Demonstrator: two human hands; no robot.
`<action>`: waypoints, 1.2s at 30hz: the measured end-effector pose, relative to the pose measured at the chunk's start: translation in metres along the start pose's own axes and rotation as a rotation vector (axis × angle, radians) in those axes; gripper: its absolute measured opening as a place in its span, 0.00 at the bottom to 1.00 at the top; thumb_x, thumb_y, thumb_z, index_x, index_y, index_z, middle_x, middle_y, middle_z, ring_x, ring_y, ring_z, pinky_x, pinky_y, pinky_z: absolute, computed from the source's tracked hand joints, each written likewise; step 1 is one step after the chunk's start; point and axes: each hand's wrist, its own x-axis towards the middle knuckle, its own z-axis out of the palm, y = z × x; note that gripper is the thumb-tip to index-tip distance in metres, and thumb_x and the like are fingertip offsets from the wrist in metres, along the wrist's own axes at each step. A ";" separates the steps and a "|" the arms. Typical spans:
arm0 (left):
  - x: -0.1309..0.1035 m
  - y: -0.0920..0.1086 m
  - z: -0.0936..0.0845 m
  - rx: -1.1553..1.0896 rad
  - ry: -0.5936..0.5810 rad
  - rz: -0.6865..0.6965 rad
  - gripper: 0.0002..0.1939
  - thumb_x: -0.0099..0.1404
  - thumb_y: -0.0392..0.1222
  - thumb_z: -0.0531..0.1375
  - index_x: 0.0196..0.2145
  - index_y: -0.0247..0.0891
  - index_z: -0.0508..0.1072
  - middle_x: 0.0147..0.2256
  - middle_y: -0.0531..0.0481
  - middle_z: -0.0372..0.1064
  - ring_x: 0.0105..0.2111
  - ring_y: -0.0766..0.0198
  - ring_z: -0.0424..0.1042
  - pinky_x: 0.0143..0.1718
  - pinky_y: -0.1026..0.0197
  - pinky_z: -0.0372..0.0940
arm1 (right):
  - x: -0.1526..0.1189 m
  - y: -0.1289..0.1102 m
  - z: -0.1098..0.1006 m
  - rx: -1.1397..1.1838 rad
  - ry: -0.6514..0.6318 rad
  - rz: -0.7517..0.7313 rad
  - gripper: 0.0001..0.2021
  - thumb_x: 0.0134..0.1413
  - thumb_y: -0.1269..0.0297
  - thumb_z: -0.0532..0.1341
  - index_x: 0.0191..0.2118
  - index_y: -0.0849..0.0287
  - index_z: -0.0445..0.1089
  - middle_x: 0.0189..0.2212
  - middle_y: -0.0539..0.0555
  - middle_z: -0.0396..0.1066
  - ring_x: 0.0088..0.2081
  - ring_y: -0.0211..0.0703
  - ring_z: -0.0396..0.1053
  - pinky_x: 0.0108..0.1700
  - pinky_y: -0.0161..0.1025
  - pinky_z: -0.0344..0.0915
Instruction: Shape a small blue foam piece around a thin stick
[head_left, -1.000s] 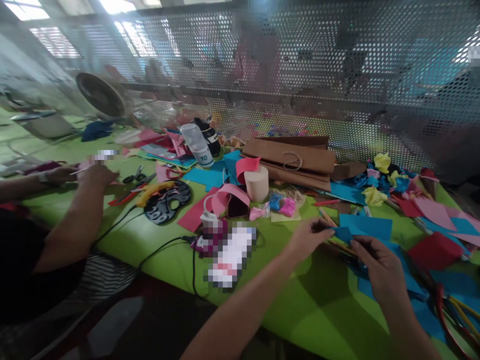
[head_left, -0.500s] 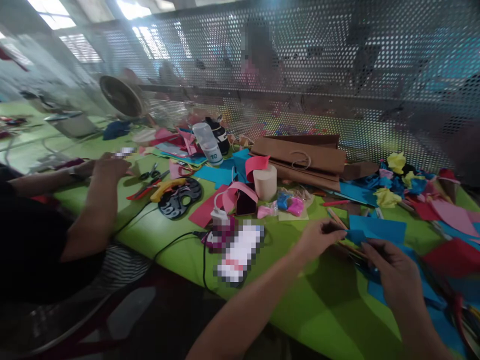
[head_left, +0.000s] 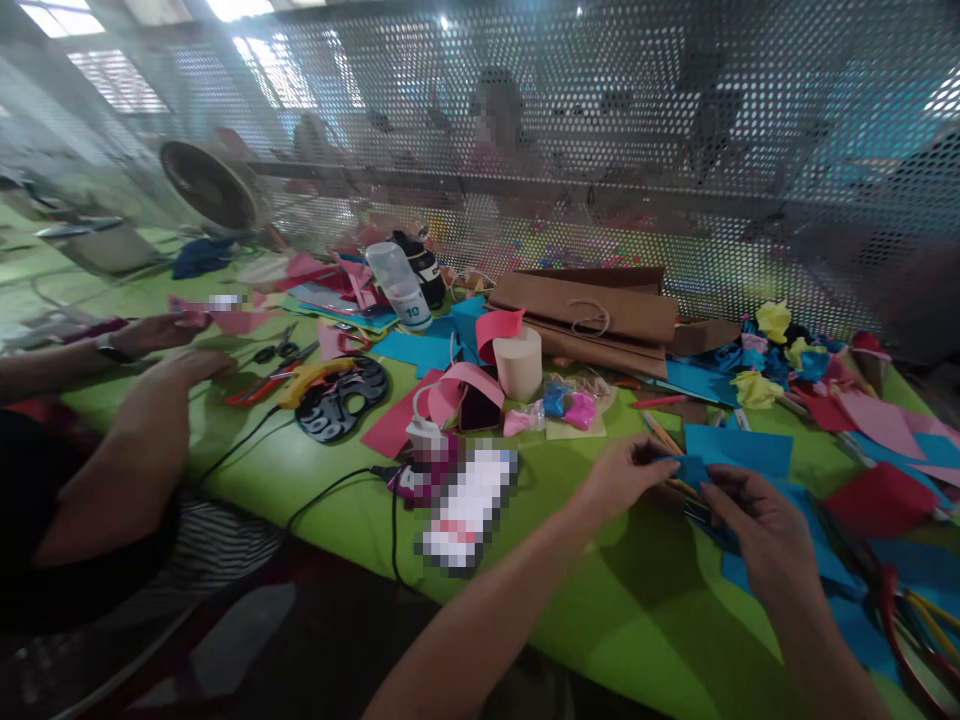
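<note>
A small piece of blue paper [head_left: 691, 470] is held between my two hands above the green table. My left hand [head_left: 628, 474] pinches its left end, with the thumb along the near side. At the right end, the fingers and thumb of my right hand [head_left: 761, 515] are closed on the same piece. Below and behind the hands lie pencils [head_left: 663, 433] and flat blue sheets [head_left: 739, 449]. Whatever lies directly beneath my fingers is partly hidden.
A phone [head_left: 469, 510] lies left of my forearm. Farther left are a yellow-handled tool [head_left: 319, 380] and a co-worker's arms [head_left: 161, 400]. Red-handled scissors [head_left: 890, 620] lie at right. Brown sheets [head_left: 585, 310] and a bottle [head_left: 399, 285] stand behind, before a perforated screen [head_left: 600, 190].
The view has shifted a little, so the table things sit farther left. Both my hands still hold the blue piece. The co-worker's hands have moved apart, with pink paper now showing by them.
</note>
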 end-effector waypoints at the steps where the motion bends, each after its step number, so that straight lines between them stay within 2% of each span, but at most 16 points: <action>1: 0.001 -0.001 0.000 -0.016 0.005 0.000 0.16 0.55 0.48 0.75 0.34 0.34 0.78 0.31 0.49 0.75 0.32 0.64 0.72 0.40 0.59 0.66 | 0.000 -0.001 0.001 0.009 -0.009 -0.008 0.21 0.47 0.47 0.75 0.44 0.54 0.79 0.30 0.51 0.75 0.28 0.40 0.67 0.29 0.37 0.66; 5: 0.003 0.002 -0.004 -0.050 0.042 0.010 0.15 0.53 0.44 0.75 0.34 0.34 0.78 0.31 0.49 0.75 0.31 0.65 0.72 0.39 0.59 0.67 | -0.001 -0.005 0.001 0.011 -0.018 -0.089 0.17 0.56 0.50 0.71 0.48 0.50 0.78 0.32 0.51 0.74 0.29 0.40 0.68 0.29 0.37 0.66; 9: 0.005 0.009 -0.010 -0.049 0.078 -0.028 0.14 0.53 0.41 0.74 0.34 0.33 0.78 0.28 0.51 0.74 0.29 0.66 0.71 0.36 0.62 0.66 | -0.002 -0.007 -0.001 -0.136 -0.037 -0.310 0.16 0.61 0.55 0.68 0.54 0.46 0.77 0.45 0.54 0.75 0.38 0.45 0.72 0.38 0.41 0.71; 12: 0.006 0.013 -0.011 -0.064 0.060 -0.102 0.15 0.51 0.39 0.74 0.35 0.33 0.77 0.27 0.52 0.73 0.28 0.67 0.71 0.34 0.63 0.66 | -0.004 -0.010 0.001 -0.323 -0.116 -0.547 0.11 0.61 0.60 0.68 0.49 0.46 0.81 0.45 0.55 0.75 0.42 0.47 0.74 0.42 0.43 0.73; 14: 0.005 0.016 -0.009 -0.093 0.031 -0.137 0.16 0.51 0.38 0.74 0.36 0.33 0.76 0.28 0.53 0.72 0.28 0.67 0.71 0.33 0.64 0.66 | -0.008 -0.014 0.002 -0.368 -0.106 -0.661 0.06 0.62 0.62 0.68 0.43 0.48 0.82 0.42 0.54 0.77 0.44 0.49 0.76 0.44 0.44 0.73; 16: 0.000 0.018 -0.008 -0.103 0.024 -0.132 0.15 0.51 0.38 0.73 0.36 0.33 0.75 0.28 0.53 0.72 0.29 0.67 0.71 0.34 0.64 0.66 | -0.012 -0.018 0.002 -0.366 -0.071 -0.683 0.04 0.62 0.63 0.67 0.40 0.49 0.81 0.39 0.53 0.78 0.44 0.48 0.76 0.44 0.43 0.72; 19: -0.015 0.023 -0.013 -0.030 0.080 -0.056 0.12 0.54 0.36 0.71 0.35 0.35 0.74 0.30 0.53 0.72 0.32 0.66 0.72 0.37 0.63 0.66 | -0.017 -0.024 -0.007 -0.329 0.074 -0.596 0.03 0.63 0.61 0.68 0.41 0.50 0.80 0.39 0.52 0.79 0.40 0.47 0.76 0.42 0.42 0.71; 20: -0.022 0.023 -0.016 0.019 0.088 -0.033 0.11 0.55 0.36 0.70 0.35 0.35 0.74 0.31 0.52 0.72 0.33 0.66 0.72 0.38 0.62 0.66 | -0.018 -0.025 -0.012 -0.320 0.131 -0.554 0.04 0.62 0.60 0.68 0.41 0.50 0.80 0.38 0.51 0.79 0.39 0.47 0.75 0.42 0.42 0.71; 22: -0.039 0.023 -0.024 0.149 0.019 -0.020 0.09 0.58 0.36 0.68 0.36 0.35 0.74 0.33 0.51 0.73 0.36 0.64 0.72 0.41 0.61 0.66 | -0.017 -0.025 -0.023 -0.333 0.180 -0.481 0.06 0.61 0.56 0.69 0.41 0.51 0.80 0.36 0.50 0.79 0.37 0.46 0.75 0.42 0.42 0.70; 26: -0.065 0.019 -0.034 0.516 -0.187 -0.047 0.06 0.63 0.36 0.65 0.39 0.36 0.76 0.38 0.48 0.77 0.39 0.59 0.75 0.42 0.59 0.67 | -0.009 -0.012 -0.045 -0.496 0.022 -0.405 0.11 0.62 0.52 0.66 0.43 0.51 0.80 0.39 0.51 0.81 0.39 0.48 0.76 0.42 0.41 0.70; 29: -0.073 0.018 -0.030 0.830 -0.259 -0.038 0.07 0.65 0.37 0.65 0.41 0.39 0.78 0.42 0.48 0.79 0.42 0.56 0.76 0.43 0.57 0.67 | -0.002 0.001 -0.055 -0.662 -0.074 -0.431 0.13 0.66 0.51 0.62 0.47 0.50 0.80 0.44 0.53 0.81 0.45 0.51 0.77 0.45 0.44 0.71; 33: -0.075 0.018 -0.019 1.143 -0.231 0.046 0.06 0.69 0.39 0.63 0.43 0.41 0.80 0.43 0.48 0.79 0.46 0.52 0.76 0.48 0.53 0.67 | 0.002 0.009 -0.055 -1.051 -0.124 -0.556 0.14 0.68 0.56 0.57 0.45 0.52 0.80 0.42 0.55 0.81 0.44 0.52 0.77 0.43 0.45 0.70; 36: -0.080 0.016 -0.017 1.315 -0.163 0.102 0.08 0.70 0.41 0.64 0.46 0.41 0.79 0.47 0.45 0.76 0.49 0.49 0.73 0.51 0.49 0.67 | 0.004 0.007 -0.047 -1.256 -0.163 -0.560 0.13 0.67 0.62 0.57 0.44 0.54 0.80 0.41 0.58 0.80 0.45 0.56 0.75 0.42 0.46 0.67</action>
